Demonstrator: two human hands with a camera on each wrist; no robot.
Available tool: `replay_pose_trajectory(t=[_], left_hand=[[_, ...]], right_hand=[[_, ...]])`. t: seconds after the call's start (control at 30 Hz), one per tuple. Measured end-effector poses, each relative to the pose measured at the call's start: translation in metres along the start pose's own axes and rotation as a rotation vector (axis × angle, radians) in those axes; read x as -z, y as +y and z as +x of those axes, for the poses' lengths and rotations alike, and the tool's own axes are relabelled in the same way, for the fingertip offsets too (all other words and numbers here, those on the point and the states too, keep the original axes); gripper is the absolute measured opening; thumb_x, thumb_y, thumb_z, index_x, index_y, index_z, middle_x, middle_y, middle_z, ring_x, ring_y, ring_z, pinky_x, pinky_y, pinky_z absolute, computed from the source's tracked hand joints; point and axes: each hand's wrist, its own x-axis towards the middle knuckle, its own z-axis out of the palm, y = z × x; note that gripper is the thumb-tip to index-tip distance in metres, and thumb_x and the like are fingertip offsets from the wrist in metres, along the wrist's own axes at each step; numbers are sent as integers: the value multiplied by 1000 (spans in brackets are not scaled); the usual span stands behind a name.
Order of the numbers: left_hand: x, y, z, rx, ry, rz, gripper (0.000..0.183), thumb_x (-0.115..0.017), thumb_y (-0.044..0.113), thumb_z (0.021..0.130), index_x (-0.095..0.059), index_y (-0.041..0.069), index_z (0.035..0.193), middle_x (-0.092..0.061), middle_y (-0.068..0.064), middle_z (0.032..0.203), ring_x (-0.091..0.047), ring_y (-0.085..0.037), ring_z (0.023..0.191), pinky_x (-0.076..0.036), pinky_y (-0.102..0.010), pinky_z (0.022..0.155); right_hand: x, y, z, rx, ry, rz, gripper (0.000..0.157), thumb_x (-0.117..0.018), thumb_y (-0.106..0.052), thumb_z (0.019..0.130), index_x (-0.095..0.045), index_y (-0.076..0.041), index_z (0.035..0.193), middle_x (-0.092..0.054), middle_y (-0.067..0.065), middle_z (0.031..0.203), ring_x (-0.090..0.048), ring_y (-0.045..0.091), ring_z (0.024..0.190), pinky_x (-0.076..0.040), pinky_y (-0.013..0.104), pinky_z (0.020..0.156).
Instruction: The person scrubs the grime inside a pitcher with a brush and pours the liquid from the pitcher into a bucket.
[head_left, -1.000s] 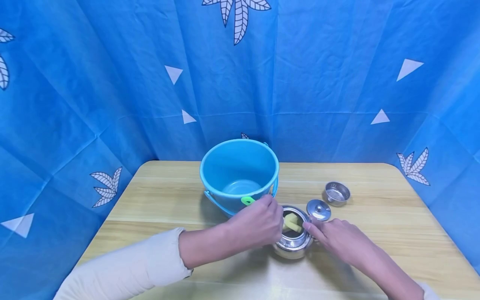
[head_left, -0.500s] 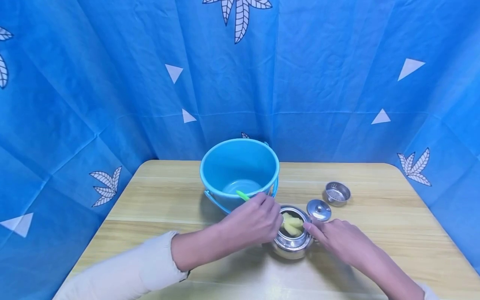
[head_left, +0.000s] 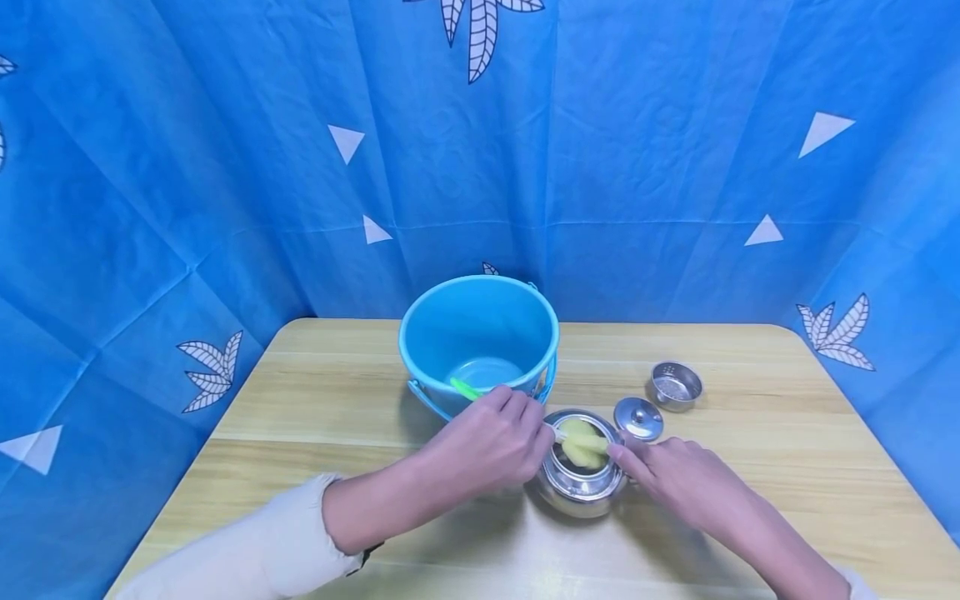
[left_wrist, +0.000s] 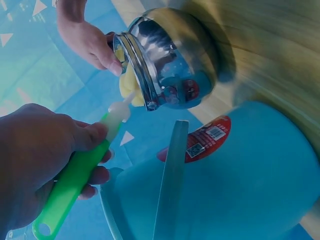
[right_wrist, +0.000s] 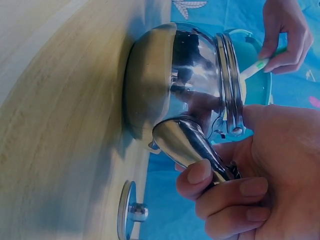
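Observation:
My left hand [head_left: 487,437] grips the green handle of a sponge brush [left_wrist: 75,182], its fingers and thumb wrapped round it. The brush's yellow lobed sponge head [head_left: 583,442] lies at the open mouth of a shiny metal teapot [head_left: 579,493]; how much is inside is partly hidden. My right hand [head_left: 678,475] holds the teapot by its tapering spout [right_wrist: 187,145], several fingers curled beneath and the thumb near the rim. The pot stands upright on the table. Its round metal lid [head_left: 638,418] with a knob lies just behind the right hand.
A blue bucket [head_left: 480,321] stands behind and left of the teapot, close to the left hand, its handle [left_wrist: 170,185] hanging down. A small perforated metal strainer [head_left: 675,387] sits beyond the lid. A blue patterned curtain [head_left: 637,125] surrounds the wooden table [head_left: 337,375].
My left hand has drawn back leftward with the sponge brush, and more of the yellow sponge shows in the pot's mouth. The right hand and the teapot stay about where they were.

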Motion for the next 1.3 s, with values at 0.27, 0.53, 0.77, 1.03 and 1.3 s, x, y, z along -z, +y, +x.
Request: replay_pose_trajectory(t=[0.27,0.53,0.77,1.03,1.3], left_hand=[[1,2,-6,36,10,-25,15,-54,21,105,-68,18,101,-76,2,93,-65,-14,79,-52,-23,72],[1,3,-14,50,49,-30,13,-56,19,103,-68,16,98,-76,0,94,-65,-17,80,-52,-24,72],[2,2,-20,78,76,-52,8,-60,19,101,-67,16,99,-76,-2,98,-66,-19,85,-53,-26,75],[-1,2,-26,104,88,-49,13,-65,23,100,-70,17,109,-76,-4,104,-68,-22,92,-57,-30,86],[-6,1,-33,112,89,-37,17,-66,27,100,-68,16,113,-75,-4,108,-67,-22,93,-58,-30,86]], right_hand=[[-1,0,0,3,10,5,49,-40,-58,107,-72,-24,123,-59,-10,75,-58,8,72,-59,46,77],[-2,-1,0,5,12,-1,47,-40,-57,108,-72,-25,118,-54,-10,69,-55,9,68,-57,44,73],[-2,0,-1,-5,-1,1,52,-40,-58,107,-72,-21,125,-67,-6,83,-66,14,78,-59,51,81],[-2,0,-1,-15,-6,8,52,-39,-59,107,-72,-22,126,-67,-6,82,-68,15,80,-59,52,81],[-2,0,-1,-17,-6,12,54,-39,-59,107,-71,-21,128,-68,-5,84,-67,14,79,-59,52,82]])
